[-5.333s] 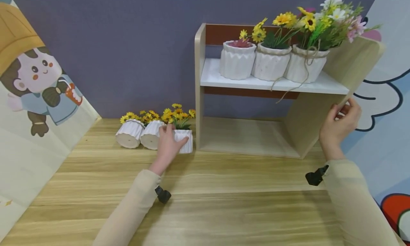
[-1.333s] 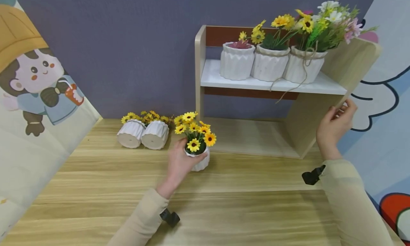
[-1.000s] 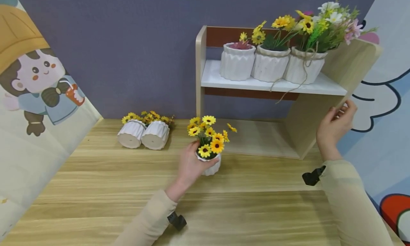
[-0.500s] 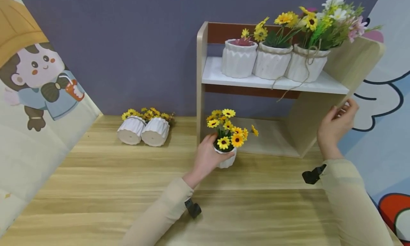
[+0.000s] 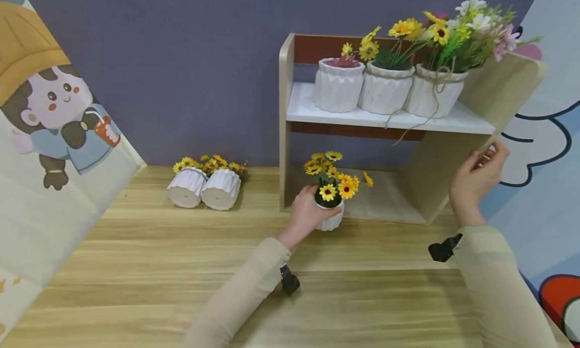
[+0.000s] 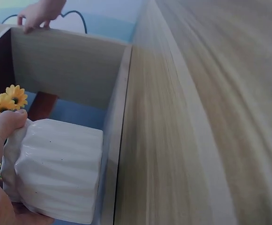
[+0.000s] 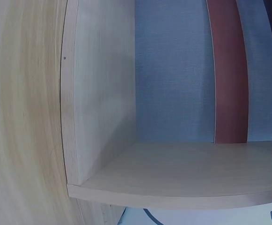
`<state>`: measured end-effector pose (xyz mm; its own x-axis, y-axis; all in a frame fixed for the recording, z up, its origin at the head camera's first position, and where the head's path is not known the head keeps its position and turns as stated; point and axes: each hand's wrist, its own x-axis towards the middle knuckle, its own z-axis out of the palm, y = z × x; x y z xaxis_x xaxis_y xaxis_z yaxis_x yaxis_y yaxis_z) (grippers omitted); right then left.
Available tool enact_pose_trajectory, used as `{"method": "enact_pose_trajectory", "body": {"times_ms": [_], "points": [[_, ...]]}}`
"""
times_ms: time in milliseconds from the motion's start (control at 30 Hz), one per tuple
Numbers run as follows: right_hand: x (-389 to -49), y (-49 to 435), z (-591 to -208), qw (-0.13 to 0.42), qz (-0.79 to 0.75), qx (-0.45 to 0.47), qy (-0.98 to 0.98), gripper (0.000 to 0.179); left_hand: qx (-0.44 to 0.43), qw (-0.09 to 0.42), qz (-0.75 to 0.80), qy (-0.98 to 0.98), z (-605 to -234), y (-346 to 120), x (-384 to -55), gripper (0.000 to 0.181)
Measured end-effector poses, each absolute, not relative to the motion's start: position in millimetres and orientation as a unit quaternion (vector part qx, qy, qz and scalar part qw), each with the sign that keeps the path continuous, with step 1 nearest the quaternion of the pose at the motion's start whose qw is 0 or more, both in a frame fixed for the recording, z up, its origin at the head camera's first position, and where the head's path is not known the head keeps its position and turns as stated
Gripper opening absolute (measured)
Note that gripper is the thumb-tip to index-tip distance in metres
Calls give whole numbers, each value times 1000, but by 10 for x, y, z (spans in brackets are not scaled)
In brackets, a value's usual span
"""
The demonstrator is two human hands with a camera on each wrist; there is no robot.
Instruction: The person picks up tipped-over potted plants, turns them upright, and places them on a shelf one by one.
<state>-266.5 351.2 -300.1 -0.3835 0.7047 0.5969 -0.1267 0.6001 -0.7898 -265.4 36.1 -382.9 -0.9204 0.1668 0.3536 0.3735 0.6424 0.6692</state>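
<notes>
My left hand [image 5: 307,213] holds a white ribbed flowerpot [image 5: 332,222] with yellow artificial flowers [image 5: 337,183] by its rim, thumb on the near side. The pot is upright at the front of the shelf's lower compartment. In the left wrist view the pot's white wall [image 6: 63,168] faces the compartment's bottom edge, and the thumb lies near the rim. My right hand [image 5: 476,182], fingers curled, holds the front edge of the wooden shelf's right side panel [image 5: 455,161]. Seen by the right wrist camera is the lower compartment, with its bottom board [image 7: 105,84].
Three white pots, including a twine-tied pot [image 5: 435,93], stand along the white upper board [image 5: 301,103]. Two flowerpots, one a tipped pot [image 5: 221,189], lie on their sides on the wooden table [image 5: 181,267], left of the shelf. A dark wall [image 5: 204,86] rises behind.
My left hand has picked up the third pot from beside the lying ones, turned it upright and carried it right to the lower compartment's front. The right hand has stayed at the side panel.
</notes>
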Motion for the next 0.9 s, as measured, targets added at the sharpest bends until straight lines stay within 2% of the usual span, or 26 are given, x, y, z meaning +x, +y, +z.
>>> {"method": "enact_pose_trajectory", "body": {"times_ms": [400,900], "points": [[-2668,3504,-3009,529,397,-198,-724,30,-138,140,-403,-894,-3952,515,-2874,73],[-2705,3506,-3032,540,396,-183,-719,29,-133,151,-396,-896,-4014,643,-2934,75]]}}
